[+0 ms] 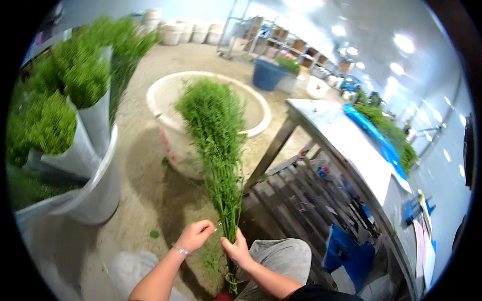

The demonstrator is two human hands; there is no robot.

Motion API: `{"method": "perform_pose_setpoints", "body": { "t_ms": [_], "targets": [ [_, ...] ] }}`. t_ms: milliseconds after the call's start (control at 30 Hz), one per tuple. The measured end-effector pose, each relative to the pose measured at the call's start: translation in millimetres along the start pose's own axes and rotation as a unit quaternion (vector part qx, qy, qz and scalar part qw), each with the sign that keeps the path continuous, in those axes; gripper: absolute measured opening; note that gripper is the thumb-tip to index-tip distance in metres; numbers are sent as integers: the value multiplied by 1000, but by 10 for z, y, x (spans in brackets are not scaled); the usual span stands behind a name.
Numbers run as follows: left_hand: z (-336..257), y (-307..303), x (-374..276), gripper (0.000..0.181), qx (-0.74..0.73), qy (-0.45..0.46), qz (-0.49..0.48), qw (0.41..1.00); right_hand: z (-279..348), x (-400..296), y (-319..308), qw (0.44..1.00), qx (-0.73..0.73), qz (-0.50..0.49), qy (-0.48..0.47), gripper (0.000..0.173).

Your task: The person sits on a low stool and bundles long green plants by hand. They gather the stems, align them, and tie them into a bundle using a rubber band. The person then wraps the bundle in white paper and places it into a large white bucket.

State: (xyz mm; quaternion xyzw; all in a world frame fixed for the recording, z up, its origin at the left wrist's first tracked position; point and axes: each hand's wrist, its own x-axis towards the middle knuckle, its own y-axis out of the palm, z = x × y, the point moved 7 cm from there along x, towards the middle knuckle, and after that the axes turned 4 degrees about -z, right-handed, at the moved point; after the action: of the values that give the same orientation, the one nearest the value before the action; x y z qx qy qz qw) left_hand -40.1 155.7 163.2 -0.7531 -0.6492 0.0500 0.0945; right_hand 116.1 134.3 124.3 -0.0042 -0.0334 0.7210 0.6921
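A long bunch of feathery green foliage [216, 131] lies out in front of me, its leafy end away from me and its bare stems towards my knees. My right hand [237, 248] is closed around the stems. Lower down, near the cut ends, a pale band [232, 279] circles them. Just left of the stems, my left hand [196, 235] has thumb and finger pinched together. A small, thin, shiny thing [217, 227] shows at those fingertips, too small to name. Beyond the hands, the leafy end overlaps a large white round tub [173, 141].
At left stands a grey-white bucket [109, 180] of paper-wrapped green bunches [49, 128]. A metal-topped table [361, 161] is close on my right, with a slatted lower shelf [286, 195] and blue plastic [350, 250] beneath. Farther off are a blue tub [267, 75] and several white buckets [188, 32].
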Motion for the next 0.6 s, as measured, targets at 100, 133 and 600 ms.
{"method": "perform_pose_setpoints", "body": {
  "t_ms": [100, 133, 600],
  "targets": [
    [-74, -145, -63, 17, 68, 15, 4, 998, 340, -51, -162, 998, 43, -34, 34, 33],
    [-75, -221, -85, 16, 103, 11, -4, 995, 485, -59, -230, 997, 60, -41, 25, 32],
    [-137, -588, -368, 13, 223, 26, -77, 971, 2251, 81, -1414, 955, 125, -207, -170, 13]
  ]
}}
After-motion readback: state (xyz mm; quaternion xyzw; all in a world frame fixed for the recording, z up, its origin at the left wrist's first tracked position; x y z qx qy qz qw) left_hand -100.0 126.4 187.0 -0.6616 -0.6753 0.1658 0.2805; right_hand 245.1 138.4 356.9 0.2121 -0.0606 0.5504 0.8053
